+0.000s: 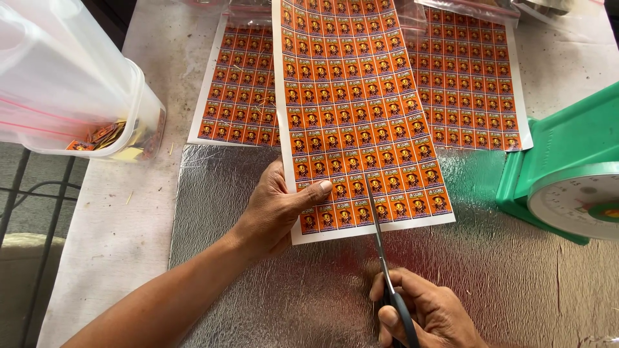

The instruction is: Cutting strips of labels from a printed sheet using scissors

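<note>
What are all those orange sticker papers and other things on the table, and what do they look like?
Middle label sheet: white paper with a grid of small orange rectangles, held by the left hand, cut by scissors in the right hand.
Left label sheet: same orange grid, lying flat.
Right label sheet: same orange grid, lying flat.
Scale dial: round, white, on a green body, right edge.
Plastic tub: clear, far left, holds cut orange labels.

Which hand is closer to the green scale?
The right hand. It grips the scissors low in the middle, left of the green scale. The left hand holds the sticker sheet farther left.
</note>
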